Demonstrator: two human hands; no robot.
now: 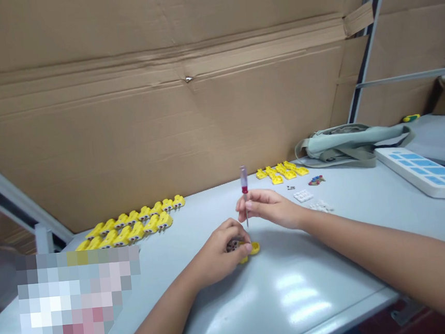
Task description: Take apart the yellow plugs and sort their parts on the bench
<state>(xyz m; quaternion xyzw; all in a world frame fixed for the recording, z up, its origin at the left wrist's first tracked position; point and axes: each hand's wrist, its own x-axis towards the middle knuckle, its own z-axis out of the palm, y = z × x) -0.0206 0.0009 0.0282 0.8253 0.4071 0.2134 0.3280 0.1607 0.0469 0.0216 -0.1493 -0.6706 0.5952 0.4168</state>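
On the bench (202,293), the right hand (271,209), at two o'clock from the left hand (222,250), gripped a near-upright screwdriver (244,178) in its fingers; the left's fingers held a yellow housing (255,248) at six o'clock from the screwdriver.

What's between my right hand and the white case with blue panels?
In the head view, between your right hand and the case lie small white parts, tiny metal bits and small coloured pieces.

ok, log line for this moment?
left hand: holding yellow piece | right hand: holding screwdriver, upright | at left: yellow parts in two rows
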